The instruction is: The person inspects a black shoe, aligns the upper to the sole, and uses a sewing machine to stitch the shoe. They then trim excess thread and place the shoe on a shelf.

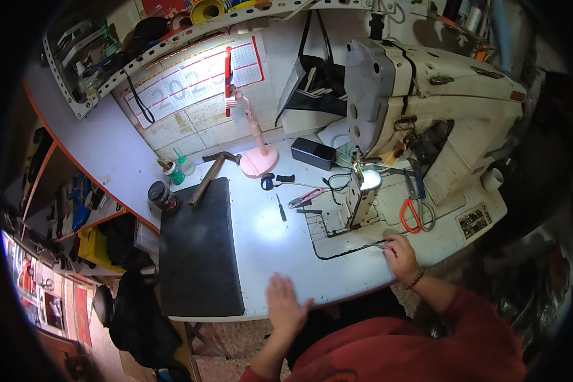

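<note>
My left hand (286,307) lies near the front edge of the white sewing table (261,254), fingers stretched out and slightly blurred, with nothing in it. My right hand (401,258) is closed at the right front of the sewing machine's (439,89) bed cutout. A thin, dark tip shows at its fingers, too small to name. Beyond that hand lie orange-handled scissors (410,215) and a second, dark-handled pair (417,181). An opened-up part of the machine bed, a metal plate (363,205), stands upright under the needle area, lit by a small lamp.
A black mat (200,254) covers the table's left side. Behind it are a hammer (208,179), a dark jar (162,197) and small bottles (184,163). A pink phone stand (258,159), black box (313,153), small screwdriver (281,207) and pink-handled cutter (305,197) lie mid-table.
</note>
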A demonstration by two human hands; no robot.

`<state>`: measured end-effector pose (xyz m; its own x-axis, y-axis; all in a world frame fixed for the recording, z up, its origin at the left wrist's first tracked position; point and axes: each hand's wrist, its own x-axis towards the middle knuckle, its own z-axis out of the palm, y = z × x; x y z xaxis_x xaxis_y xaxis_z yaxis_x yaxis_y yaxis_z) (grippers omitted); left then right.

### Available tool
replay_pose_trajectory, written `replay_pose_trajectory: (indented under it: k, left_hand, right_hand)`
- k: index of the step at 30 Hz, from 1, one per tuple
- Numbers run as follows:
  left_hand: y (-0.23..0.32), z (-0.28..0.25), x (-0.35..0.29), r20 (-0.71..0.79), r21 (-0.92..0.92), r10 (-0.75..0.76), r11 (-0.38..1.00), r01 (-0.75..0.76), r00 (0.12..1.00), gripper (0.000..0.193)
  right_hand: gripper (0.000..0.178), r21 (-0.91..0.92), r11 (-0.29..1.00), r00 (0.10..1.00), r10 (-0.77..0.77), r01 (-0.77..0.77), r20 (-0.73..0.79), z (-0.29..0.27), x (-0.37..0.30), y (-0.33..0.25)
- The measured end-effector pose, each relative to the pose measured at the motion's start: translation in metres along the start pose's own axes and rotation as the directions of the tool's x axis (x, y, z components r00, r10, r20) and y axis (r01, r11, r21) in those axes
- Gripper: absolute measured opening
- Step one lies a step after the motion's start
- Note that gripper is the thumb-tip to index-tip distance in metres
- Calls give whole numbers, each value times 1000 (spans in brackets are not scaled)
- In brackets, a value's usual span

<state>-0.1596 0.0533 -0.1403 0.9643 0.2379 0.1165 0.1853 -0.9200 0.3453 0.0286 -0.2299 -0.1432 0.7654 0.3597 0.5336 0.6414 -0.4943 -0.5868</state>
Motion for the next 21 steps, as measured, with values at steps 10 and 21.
replay_pose_trajectory:
  k: [10,21]
  left_hand:
    - [28,-8,35,152,-481,138,875,-49,979,25]
    - [30,-33,3,-271,-712,-411,694,106,870,14]
  right_hand:
    - [9,-171,985,997,33,-20,75,-29,93,114]
    - [19,-351,936,935,92,36,343,-7,124,137]
